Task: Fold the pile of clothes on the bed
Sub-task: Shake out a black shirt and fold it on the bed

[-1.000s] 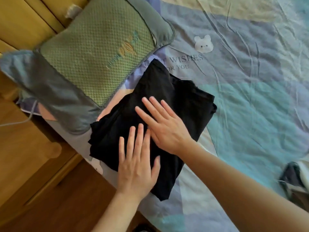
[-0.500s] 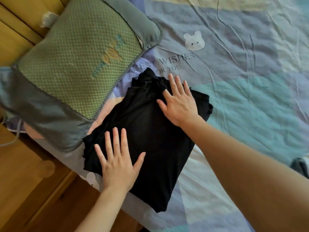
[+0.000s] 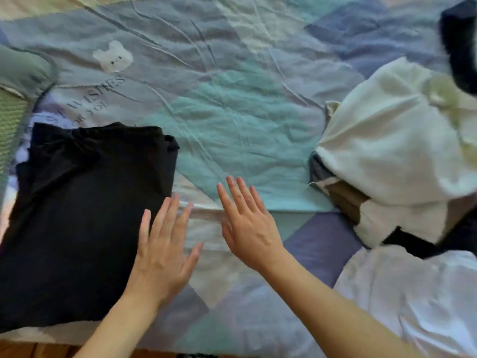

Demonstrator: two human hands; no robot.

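Unfolded pile of clothes (image 3: 395, 156) lies well right of right hand (image 3: 249, 226); green pillow (image 3: 15, 99) far left. Folded black garment (image 3: 85, 215), long axis running away from the person, under left hand (image 3: 162, 254) fingertips. Both hands flat, fingers spread, holding nothing.

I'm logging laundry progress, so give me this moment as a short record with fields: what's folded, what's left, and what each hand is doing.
folded: black garment, flat on the bed sheet, left side
unfolded: pile of clothes, right side, white piece on top
left hand: open, fingers straight, at the garment's right edge
right hand: open, over bare sheet, holding nothing
pillow: far left edge
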